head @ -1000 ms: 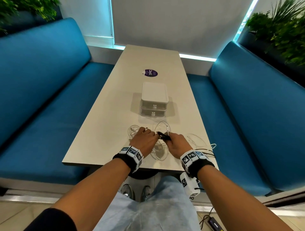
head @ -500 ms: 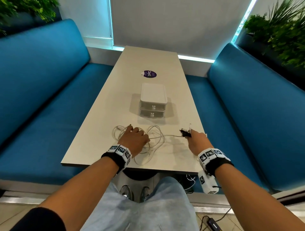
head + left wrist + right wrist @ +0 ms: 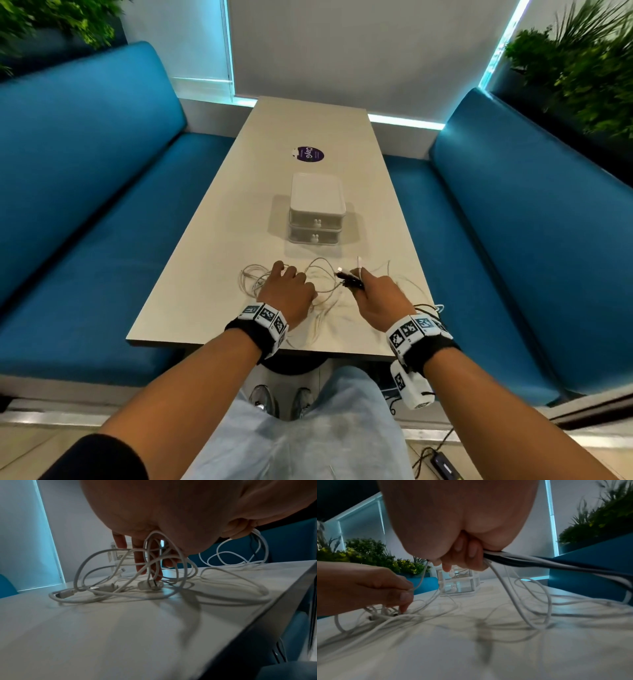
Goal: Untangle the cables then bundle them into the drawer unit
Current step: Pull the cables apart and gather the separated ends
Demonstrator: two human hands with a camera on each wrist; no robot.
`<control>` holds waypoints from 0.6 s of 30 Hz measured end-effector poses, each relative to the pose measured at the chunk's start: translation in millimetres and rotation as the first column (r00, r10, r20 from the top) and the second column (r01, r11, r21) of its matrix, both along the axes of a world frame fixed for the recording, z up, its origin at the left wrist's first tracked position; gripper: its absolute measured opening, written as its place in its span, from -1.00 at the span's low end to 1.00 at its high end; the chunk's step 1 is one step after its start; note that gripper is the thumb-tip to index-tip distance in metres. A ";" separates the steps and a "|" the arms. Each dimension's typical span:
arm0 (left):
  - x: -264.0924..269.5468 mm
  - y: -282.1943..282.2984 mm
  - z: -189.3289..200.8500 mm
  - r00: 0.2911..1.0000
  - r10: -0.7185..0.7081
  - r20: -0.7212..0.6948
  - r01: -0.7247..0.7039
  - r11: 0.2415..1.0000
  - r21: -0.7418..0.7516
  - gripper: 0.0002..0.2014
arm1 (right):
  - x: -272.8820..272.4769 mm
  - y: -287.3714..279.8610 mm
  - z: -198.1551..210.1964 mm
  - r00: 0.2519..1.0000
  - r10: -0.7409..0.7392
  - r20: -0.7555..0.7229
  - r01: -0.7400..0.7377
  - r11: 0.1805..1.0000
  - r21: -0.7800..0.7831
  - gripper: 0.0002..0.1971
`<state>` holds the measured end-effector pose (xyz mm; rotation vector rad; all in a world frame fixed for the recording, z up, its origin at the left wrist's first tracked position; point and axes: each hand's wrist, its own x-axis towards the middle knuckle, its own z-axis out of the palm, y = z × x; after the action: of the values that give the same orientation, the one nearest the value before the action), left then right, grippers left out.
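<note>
A tangle of white cables lies on the near end of the table. My left hand sits on the tangle, fingers pointing down through its loops, and one loop runs up into the palm. My right hand grips a bundle of cable ends, a black cable and white ones, just right of the left hand. In the right wrist view its fingers curl round the bundle. The white two-drawer unit stands further back on the table with both drawers closed.
More white and black cable trails over the table's right edge. A round purple sticker lies beyond the drawer unit. Blue benches flank the table on both sides, with plants behind them.
My right hand pulled the cable ends out to the right, then came back left toward the left hand. The left hand shifted left with the tangle and has stayed on it.
</note>
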<state>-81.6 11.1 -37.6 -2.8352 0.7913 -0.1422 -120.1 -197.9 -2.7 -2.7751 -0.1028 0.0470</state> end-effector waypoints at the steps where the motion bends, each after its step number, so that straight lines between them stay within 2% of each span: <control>1: 2.0 3.3 0.2 1.000 0.021 -0.007 -0.021 1.000 -0.011 -0.71 | -1.1 -4.5 -0.1 1.000 0.005 -0.016 -0.006 1.000 -0.024 -0.73; 5: 9.7 11.2 2.6 0.998 0.063 -0.014 -0.063 0.997 -0.038 -0.64 | -5.5 -18.3 1.0 0.999 -0.008 -0.050 0.006 0.999 -0.035 -0.80; 8: 10.3 15.5 2.8 0.996 0.085 -0.009 -0.085 0.996 -0.035 -0.61 | -2.2 -30.9 3.3 0.986 -0.162 -0.037 0.160 0.986 -0.043 -0.81; 10: 10.1 19.2 2.0 0.995 0.104 -0.010 -0.104 0.994 -0.025 -0.61 | -0.4 -44.7 5.6 0.947 -0.321 -0.026 0.318 0.944 -0.085 -0.83; 13: 10.5 23.2 2.3 0.991 0.132 -0.016 -0.132 0.991 -0.010 -0.61 | -3.7 -67.0 5.9 0.846 -0.533 -0.024 0.526 0.840 -0.134 -0.76; 15: 11.3 23.6 2.1 0.989 0.145 -0.019 -0.145 0.989 -0.005 -0.60 | -7.7 -76.4 5.0 0.799 -0.601 -0.012 0.592 0.791 -0.154 -0.76; 18: 11.4 21.6 1.3 0.990 0.141 -0.015 -0.141 0.990 -0.006 -0.60 | -9.5 -79.2 1.8 0.783 -0.621 0.020 0.619 0.776 -0.123 -0.75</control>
<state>-70.2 32.7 -36.2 -2.8894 0.5912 -0.1044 -129.6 -277.1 -0.8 -2.7786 0.8549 -0.0913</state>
